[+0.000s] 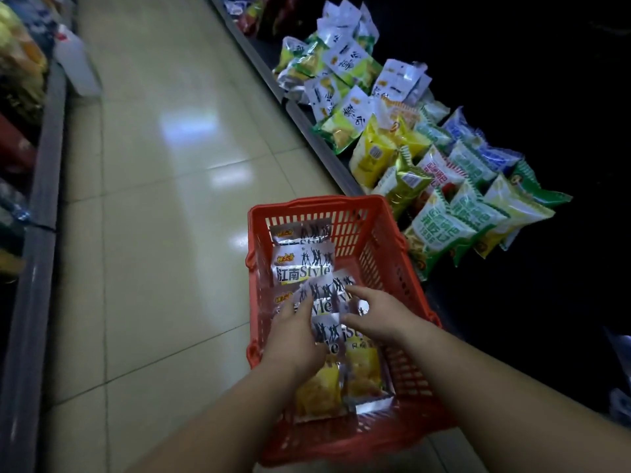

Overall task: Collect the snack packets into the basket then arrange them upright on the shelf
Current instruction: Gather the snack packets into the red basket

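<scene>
Both hands, left (293, 331) and right (377, 317), grips open, touch packets (302, 264) in basket (386, 247) beside shelf bags (440, 172).

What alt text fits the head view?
Both hands, left hand and right hand, reach into a red basket of silver-and-yellow packets on a tiled floor. Snack bags fill the shelf to the right.
</scene>
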A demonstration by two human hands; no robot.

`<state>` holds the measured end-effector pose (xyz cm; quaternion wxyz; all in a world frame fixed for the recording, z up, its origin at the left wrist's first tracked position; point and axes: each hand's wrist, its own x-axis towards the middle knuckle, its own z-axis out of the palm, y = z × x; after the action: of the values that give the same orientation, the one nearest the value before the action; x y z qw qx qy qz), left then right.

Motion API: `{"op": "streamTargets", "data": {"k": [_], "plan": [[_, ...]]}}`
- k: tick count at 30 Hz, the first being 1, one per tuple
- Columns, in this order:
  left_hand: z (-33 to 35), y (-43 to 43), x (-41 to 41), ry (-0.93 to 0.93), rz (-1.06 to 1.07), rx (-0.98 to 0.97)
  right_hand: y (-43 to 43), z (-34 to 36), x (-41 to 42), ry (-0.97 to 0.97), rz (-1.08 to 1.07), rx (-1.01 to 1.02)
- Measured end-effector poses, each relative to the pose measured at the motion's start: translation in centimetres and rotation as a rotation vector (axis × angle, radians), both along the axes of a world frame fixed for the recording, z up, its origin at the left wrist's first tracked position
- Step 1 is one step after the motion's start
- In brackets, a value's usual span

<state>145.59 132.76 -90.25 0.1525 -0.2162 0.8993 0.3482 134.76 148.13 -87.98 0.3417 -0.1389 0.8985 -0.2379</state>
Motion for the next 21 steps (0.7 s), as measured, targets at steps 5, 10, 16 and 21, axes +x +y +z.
{"op": "streamTargets", "data": {"k": [5, 10, 16, 21], "plan": [[-3.7, -1.9, -5.2, -0.187, -0.197, -0.237, 0.0, -6.4, -2.9, -0.058, -0.071, 0.014], [-7.1, -3.1, -7.0, -0.215, -0.264, -0.333, -0.7, -10.9, -4.5, -0.195, -0.126, 0.031], [-8.0, -3.4, -7.5, -0.173, -0.308, -0.336, -0.5, -13.6, -5.9, -0.244, -0.159, -0.031], [-7.6, -3.3, -6.9, -0.102, -0.336, -0.346, -0.7, -13.2, -5.6, -0.143, -0.091, -0.063]]}}
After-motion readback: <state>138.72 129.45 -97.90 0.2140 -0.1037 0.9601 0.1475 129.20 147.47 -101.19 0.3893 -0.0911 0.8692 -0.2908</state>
